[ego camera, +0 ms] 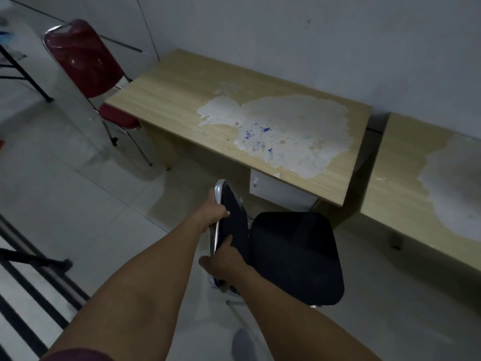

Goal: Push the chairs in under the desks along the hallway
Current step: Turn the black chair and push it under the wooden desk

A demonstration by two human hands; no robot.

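Observation:
A black padded chair [296,256] with a chrome frame stands in front of a light wooden desk [182,100] whose top is worn white in the middle. The seat lies just outside the desk's front edge, turned sideways to it. My left hand [212,213] grips the upper part of the chair's backrest frame. My right hand [223,259] holds the lower part of the same backrest, thumb on the black pad. A red chair [83,61] stands at the desk's left end, its seat partly under the top.
A second worn desk [406,183] stands to the right, both against a white wall. A black metal frame [23,71] is at the far left. Black-and-white striped flooring or steps [28,295] lie at lower left. The floor is pale tile.

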